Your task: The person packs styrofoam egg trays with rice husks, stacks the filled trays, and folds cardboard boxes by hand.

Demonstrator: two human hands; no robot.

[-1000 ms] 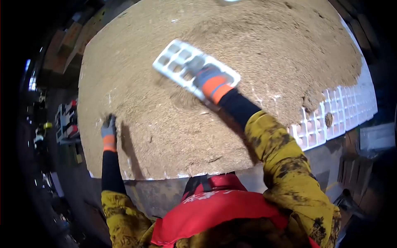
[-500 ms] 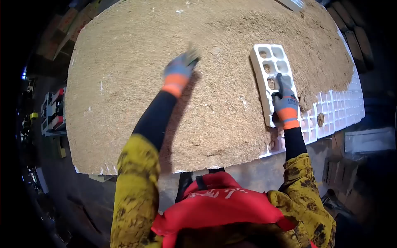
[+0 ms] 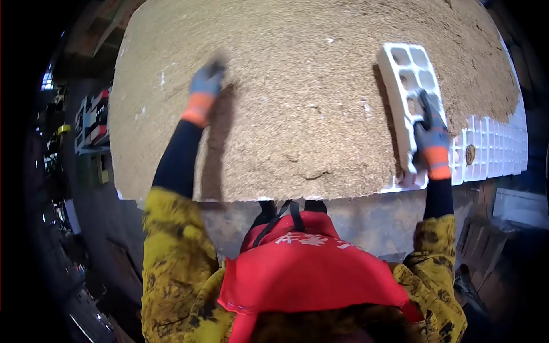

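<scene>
The white tray (image 3: 391, 74), angling over brown crumbs (image 3: 286, 114) at two o'clock, is looking light, stiff, perhaps brittle; the right hand (image 3: 433, 134) is sensibly gripping its six-o'clock half, the left hand's (image 3: 206, 81) blurring hiding its state.

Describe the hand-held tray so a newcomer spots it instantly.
Find the broad layer of brown, crumbly material. Over its right part, the right hand grips a long white tray; unlike the edge trays packed together, it is separate and raised.

Left hand (image 3: 206, 80) aloft (fingers (image 3: 216, 65) blurred), right hand (image 3: 432, 134) forward with a curled grip.
</scene>
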